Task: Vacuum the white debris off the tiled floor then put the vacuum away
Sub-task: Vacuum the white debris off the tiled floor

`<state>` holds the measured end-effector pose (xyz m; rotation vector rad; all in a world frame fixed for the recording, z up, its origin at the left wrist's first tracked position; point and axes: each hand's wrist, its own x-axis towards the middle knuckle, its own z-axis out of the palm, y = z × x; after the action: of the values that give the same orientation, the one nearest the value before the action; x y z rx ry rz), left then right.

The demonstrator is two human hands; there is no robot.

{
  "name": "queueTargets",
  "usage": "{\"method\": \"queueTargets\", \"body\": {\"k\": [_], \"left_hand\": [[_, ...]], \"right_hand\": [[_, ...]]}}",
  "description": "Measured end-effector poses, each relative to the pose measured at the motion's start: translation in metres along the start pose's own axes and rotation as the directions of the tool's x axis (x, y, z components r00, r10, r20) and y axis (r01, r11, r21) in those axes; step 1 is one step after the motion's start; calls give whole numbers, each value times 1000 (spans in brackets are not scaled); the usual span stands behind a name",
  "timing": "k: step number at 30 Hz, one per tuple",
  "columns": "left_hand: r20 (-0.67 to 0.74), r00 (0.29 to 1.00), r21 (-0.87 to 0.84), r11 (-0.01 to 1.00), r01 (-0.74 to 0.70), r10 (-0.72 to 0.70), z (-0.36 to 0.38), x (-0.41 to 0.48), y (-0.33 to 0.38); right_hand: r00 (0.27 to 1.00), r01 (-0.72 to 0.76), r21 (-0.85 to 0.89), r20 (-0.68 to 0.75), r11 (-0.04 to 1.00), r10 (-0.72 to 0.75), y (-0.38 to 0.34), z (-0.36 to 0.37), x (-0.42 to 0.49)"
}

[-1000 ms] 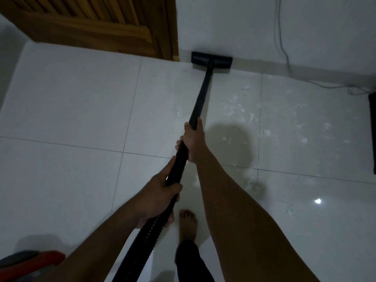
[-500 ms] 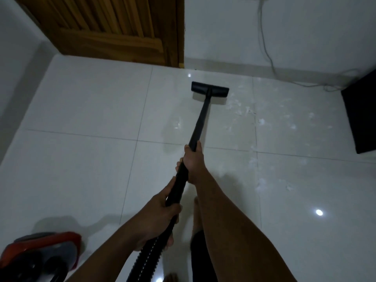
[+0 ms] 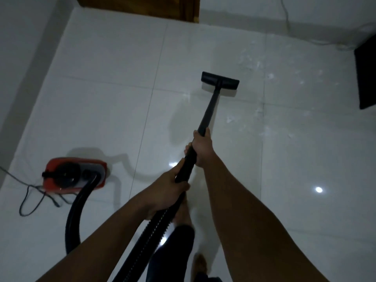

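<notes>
While both hands hold the wand point(image 3: 209, 110), the coming move turns on one fact: the debris point(image 3: 270, 75) lies right of the head point(image 3: 219, 81), not ahead of it. Starting at the left, a thin cord point(image 3: 30, 192) lies looped on the floor point(image 3: 101, 88) beside the red vacuum point(image 3: 75, 174), which sits well apart from the debris. Its hose point(image 3: 75, 210) arcs out of the body toward the person and rises, ribbed, into the left hand point(image 3: 168, 186), whose fingers wrap the wand's lower end where hose meets tube. The wand runs away from the person and leans a little right, its long axis aimed at the far wall point(image 3: 234, 5). The right hand point(image 3: 201, 149) grips it higher up, fingers curled round it, and is the nearer of the two to the head, which lies flat on the floor with its bar crosswise to the wand. Debris is scattered beyond and right of the head, and down along the grout line level with the right hand; head and flecks are apart, with bare floor between. I judge the next stroke needs a swing to the right, steered by the right hand. A black panel point(image 3: 366, 74) stands at the right edge, near the flecks, and a cable point(image 3: 285, 15) trails down the far wall; either could catch a wide sweep
</notes>
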<state>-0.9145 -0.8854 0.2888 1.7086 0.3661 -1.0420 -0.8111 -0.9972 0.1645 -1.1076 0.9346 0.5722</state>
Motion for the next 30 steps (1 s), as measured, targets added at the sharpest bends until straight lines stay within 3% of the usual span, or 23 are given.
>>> {"method": "queueTargets", "body": {"k": [9, 12, 18, 24, 30], "left_hand": [[58, 997, 35, 998, 47, -49, 66, -109, -100], [61, 998, 110, 994, 19, -26, 78, -138, -135], [124, 989, 85, 994, 68, -78, 87, -192, -204], [159, 984, 156, 987, 50, -75, 80, -207, -254], [175, 984, 171, 985, -19, -11, 96, -200, -276]], "right_hand": [[1000, -28, 105, 3, 994, 28, 137, -58, -89], [999, -53, 133, -3, 990, 54, 182, -67, -117], [994, -98, 171, -25, 980, 104, 274, -71, -158], [990, -114, 253, -58, 961, 132, 335, -72, -171], [990, -83, 221, -91, 972, 105, 352, -88, -164]]}}
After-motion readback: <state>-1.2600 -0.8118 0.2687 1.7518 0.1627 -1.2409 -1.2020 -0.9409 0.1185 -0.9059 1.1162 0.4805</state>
